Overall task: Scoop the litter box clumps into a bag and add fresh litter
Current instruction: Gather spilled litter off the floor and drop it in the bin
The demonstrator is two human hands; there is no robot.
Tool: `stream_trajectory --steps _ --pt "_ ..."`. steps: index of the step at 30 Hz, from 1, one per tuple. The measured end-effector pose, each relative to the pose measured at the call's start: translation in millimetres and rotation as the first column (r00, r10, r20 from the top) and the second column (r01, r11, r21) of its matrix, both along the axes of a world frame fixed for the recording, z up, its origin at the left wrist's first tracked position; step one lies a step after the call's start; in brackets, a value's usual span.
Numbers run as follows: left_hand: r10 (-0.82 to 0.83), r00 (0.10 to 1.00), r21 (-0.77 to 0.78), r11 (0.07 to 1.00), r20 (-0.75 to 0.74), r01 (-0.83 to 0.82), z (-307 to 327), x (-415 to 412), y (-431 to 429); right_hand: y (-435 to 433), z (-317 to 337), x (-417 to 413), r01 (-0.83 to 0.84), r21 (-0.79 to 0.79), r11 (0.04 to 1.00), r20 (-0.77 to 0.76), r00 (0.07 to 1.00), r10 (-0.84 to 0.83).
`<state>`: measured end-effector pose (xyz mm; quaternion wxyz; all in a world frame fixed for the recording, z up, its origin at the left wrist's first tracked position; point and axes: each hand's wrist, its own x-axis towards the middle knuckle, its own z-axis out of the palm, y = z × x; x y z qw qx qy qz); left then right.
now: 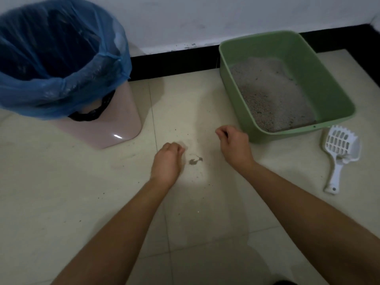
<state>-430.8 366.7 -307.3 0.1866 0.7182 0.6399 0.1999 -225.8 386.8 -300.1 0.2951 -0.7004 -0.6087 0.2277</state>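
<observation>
We find the white scoop (340, 150) lying flat on the floor just right of the green litter box (337, 95), handle toward the person, slotted head away. It lies well right of the right hand (234, 145), the nearer one; the left hand (167, 159) is further off. Both hover with fingers loosely curled; we see nothing held. The blue bag (61, 89) stands far left

Green litter box (329, 83) holds grey litter (271, 95); white scoop (339, 149) lies just beside.
</observation>
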Motion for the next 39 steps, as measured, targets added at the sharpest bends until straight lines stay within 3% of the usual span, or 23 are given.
stream_trajectory --steps 5,8,11,14,18,20,27,29,33,36,39 --pt "0.07 0.988 0.305 0.946 0.14 -0.11 108.7 -43.0 14.3 52.2 82.3 -43.9 0.017 0.14 0.99 -0.12 0.993 0.0" --pt "0.092 0.983 0.533 0.83 0.157 -0.163 177.3 -75.5 22.8 83.9 138.8 -87.5 -0.018 0.294 0.956 -0.185 0.98 0.075" --pt "0.179 0.976 0.572 0.792 0.121 -0.215 221.7 -121.3 35.2 104.0 192.0 -137.8 -0.091 0.421 0.902 -0.222 0.954 0.2" --pt "0.313 0.948 0.525 0.799 0.057 -0.295 245.1 -163.4 45.9 107.6 226.6 -185.9 -0.268 0.423 0.866 -0.126 0.929 0.349" --pt "0.415 0.91 0.371 0.849 -0.026 -0.376 250.1 -195.1 52.6 109.7 231.2 -220.1 -0.519 0.255 0.816 0.106 0.854 0.51" --pt "0.416 0.909 0.279 0.877 -0.028 -0.392 248.0 -198.8 53.1 112.4 226.3 -222.4 -0.56 0.169 0.811 0.172 0.827 0.536" --pt "0.372 0.925 0.232 0.909 -0.082 -0.345 237.6 -188.1 48.4 100.8 220.5 -206.3 -0.541 0.174 0.823 0.094 0.841 0.533" --pt "0.334 0.942 0.263 0.913 -0.045 -0.311 231.4 -178.9 46.7 92.8 216.7 -198.6 -0.529 0.202 0.824 0.014 0.843 0.538" --pt "0.254 0.967 0.453 0.861 0.014 -0.233 216.1 -147.1 42.4 71.5 203.1 -166.1 -0.341 0.303 0.89 -0.145 0.906 0.397" --pt "0.196 0.98 0.57 0.804 0.018 -0.171 198.5 -114.7 27.6 55.2 179.1 -133.9 -0.259 0.199 0.945 -0.135 0.948 0.288" --pt "0.131 0.991 0.582 0.805 0.018 -0.118 175.2 -84.1 5.3 36.7 138.8 -103.1 -0.208 0.073 0.975 -0.055 0.976 0.212"
